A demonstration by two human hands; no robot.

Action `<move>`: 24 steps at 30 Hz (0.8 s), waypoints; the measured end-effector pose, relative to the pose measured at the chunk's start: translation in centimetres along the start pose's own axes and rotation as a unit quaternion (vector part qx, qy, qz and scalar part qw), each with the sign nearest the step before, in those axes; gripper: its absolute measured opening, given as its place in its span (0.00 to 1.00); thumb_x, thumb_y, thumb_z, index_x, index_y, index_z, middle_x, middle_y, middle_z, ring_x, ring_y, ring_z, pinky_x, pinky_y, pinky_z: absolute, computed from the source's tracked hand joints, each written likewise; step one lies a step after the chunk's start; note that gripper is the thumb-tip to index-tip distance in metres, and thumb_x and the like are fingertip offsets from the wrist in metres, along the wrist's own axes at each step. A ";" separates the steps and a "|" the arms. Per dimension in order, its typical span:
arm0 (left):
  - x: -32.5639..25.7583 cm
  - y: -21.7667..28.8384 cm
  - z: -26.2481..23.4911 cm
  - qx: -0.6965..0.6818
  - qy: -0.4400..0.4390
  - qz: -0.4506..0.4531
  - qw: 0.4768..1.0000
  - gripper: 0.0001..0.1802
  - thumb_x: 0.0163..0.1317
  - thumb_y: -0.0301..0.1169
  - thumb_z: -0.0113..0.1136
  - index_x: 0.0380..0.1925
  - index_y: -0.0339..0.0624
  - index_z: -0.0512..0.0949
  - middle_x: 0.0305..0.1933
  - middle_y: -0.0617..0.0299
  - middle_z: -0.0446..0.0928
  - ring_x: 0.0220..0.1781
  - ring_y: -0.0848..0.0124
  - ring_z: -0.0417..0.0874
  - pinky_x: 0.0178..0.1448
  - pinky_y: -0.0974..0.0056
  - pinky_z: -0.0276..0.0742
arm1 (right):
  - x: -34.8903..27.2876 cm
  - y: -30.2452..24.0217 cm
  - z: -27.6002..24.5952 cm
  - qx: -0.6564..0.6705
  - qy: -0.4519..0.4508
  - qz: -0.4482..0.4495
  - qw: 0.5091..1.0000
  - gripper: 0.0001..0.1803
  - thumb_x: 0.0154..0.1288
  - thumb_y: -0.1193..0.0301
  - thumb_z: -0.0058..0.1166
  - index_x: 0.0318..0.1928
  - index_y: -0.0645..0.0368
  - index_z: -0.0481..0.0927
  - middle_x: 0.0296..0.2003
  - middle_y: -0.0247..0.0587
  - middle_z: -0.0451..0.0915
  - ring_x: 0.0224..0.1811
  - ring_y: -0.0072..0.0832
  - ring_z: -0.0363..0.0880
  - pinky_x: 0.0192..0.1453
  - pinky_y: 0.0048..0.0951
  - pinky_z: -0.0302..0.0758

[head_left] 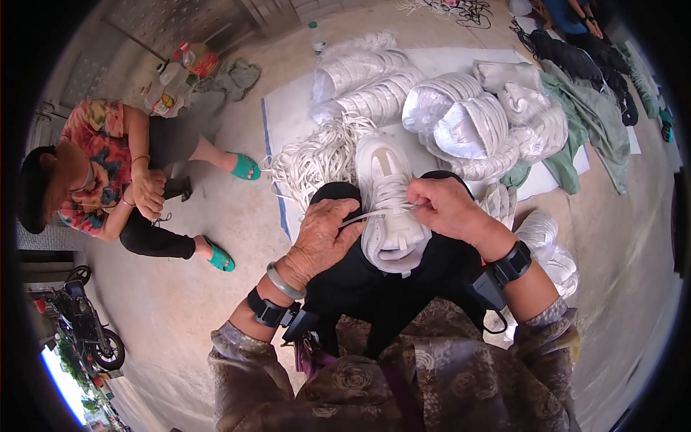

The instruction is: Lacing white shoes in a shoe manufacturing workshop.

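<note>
A white sneaker (392, 241) rests between my knees, its toe pointing away from me and its heel opening nearest. Across its upper runs a white shoelace (372, 215). My left hand (325, 234) pinches the lace between thumb and fingers, left of the shoe. On the shoe's right side my right hand (445, 205) is closed at the lacing, its fingertips together on the lace. Just beyond the left hand lies a tangled heap of loose white laces (309, 162).
Bundles of white shoe parts (461, 119) lie on a white sheet (288, 108), with green cloth (576, 137) to their right. A seated person (108, 165) in green slippers is at the left, near a parked motorcycle (86, 317). Another person (568, 14) sits far right by black bundles.
</note>
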State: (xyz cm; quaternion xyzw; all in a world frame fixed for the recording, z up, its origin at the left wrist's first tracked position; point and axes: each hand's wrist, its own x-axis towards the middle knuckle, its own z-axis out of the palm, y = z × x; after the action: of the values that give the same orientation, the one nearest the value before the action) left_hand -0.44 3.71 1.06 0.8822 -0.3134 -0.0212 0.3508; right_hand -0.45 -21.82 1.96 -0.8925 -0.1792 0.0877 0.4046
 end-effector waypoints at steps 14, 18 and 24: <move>2.9 2.5 1.8 0.050 -0.039 -0.100 0.993 0.13 0.57 0.37 0.57 0.22 0.39 0.72 0.22 0.50 0.74 0.30 0.50 0.77 0.34 0.52 0.71 | -0.1 -3.2 1.2 -0.375 -0.026 -0.018 0.926 0.02 0.49 0.74 0.50 0.25 0.55 0.76 0.25 0.38 0.77 0.31 0.35 0.78 0.43 0.38 0.65; 2.7 2.1 1.5 0.068 -0.064 -0.102 0.990 0.12 0.57 0.37 0.57 0.22 0.40 0.72 0.24 0.50 0.74 0.33 0.50 0.77 0.36 0.51 0.70 | 0.2 -3.1 1.2 -0.386 -0.046 -0.027 0.921 0.02 0.48 0.74 0.49 0.25 0.55 0.76 0.25 0.38 0.77 0.31 0.35 0.78 0.43 0.40 0.65; 1.4 1.1 2.0 0.012 -0.032 -0.067 0.997 0.09 0.55 0.33 0.56 0.23 0.40 0.73 0.21 0.49 0.73 0.29 0.48 0.76 0.35 0.52 0.71 | -0.1 -2.0 0.9 -0.236 -0.041 0.004 0.971 0.06 0.51 0.69 0.49 0.25 0.55 0.78 0.26 0.41 0.79 0.30 0.39 0.79 0.42 0.43 0.65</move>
State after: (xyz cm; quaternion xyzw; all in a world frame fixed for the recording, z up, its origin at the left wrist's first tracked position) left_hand -0.38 1.09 0.47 0.9044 -0.2646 -0.0695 0.3274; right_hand -1.29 -20.00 2.90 -0.9592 -0.2077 0.0807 0.1743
